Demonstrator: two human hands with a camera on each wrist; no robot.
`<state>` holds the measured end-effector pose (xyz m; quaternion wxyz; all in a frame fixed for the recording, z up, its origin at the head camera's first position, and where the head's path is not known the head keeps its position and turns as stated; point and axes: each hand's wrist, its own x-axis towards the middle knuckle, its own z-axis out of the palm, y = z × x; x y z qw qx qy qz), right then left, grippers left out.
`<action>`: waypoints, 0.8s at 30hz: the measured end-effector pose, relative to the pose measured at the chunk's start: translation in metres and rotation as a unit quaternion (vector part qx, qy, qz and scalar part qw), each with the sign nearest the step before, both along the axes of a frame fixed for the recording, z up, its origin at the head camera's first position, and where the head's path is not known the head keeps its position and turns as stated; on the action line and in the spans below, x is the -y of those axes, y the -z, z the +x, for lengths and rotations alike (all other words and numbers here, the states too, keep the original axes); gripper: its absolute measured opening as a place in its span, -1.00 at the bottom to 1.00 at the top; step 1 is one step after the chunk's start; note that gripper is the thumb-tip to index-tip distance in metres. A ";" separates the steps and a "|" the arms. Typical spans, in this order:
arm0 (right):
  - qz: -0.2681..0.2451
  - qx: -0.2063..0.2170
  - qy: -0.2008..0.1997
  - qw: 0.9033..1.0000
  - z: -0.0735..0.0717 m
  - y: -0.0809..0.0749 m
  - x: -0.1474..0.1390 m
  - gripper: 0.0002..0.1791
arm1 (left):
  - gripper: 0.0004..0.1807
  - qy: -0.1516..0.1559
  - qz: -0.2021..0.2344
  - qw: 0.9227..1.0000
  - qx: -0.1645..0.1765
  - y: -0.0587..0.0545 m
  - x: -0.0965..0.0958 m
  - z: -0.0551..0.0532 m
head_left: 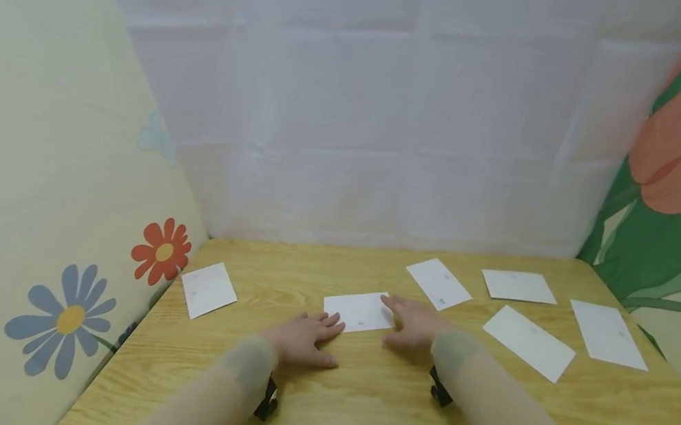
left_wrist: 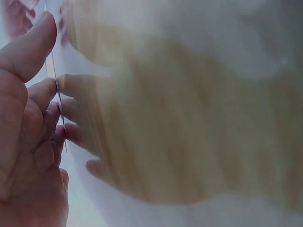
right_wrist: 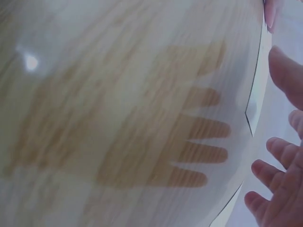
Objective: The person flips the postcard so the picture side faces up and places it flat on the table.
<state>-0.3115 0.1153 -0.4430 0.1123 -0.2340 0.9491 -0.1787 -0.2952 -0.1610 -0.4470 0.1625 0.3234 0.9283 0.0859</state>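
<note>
A white paper card (head_left: pixel 358 310) lies flat on the table between the two hands, with small faint marks printed on it. My left hand (head_left: pixel 304 339) is spread palm down at its left end, fingertips right at the edge. Seen from the left wrist, the fingers (left_wrist: pixel 43 90) meet the thin edge of the card (left_wrist: pixel 56 80). Over the card's right end reaches my right hand (head_left: pixel 413 322), its index fingertip overlapping the top right corner. In the right wrist view its fingers (right_wrist: pixel 284 153) are apart and extended, with nothing between them.
On the wooden table (head_left: pixel 358 401), another white card (head_left: pixel 208 291) lies at the left. Several more are spread to the right, including a tilted card (head_left: pixel 438 284) just beyond the right hand and a card (head_left: pixel 529 342) beside it. A white cloth (head_left: pixel 352 103) hangs behind.
</note>
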 end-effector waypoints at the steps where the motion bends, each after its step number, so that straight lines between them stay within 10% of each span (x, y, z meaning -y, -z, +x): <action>1: 0.005 0.000 0.002 1.000 -0.001 0.000 -0.001 -0.10 | -0.13 0.005 -0.001 1.000 0.000 0.000 -0.002 0.002; 24: -0.015 0.025 0.053 0.998 0.006 0.000 -0.034 -0.54 | -0.14 0.106 -0.038 0.993 -0.022 -0.004 -0.037 0.056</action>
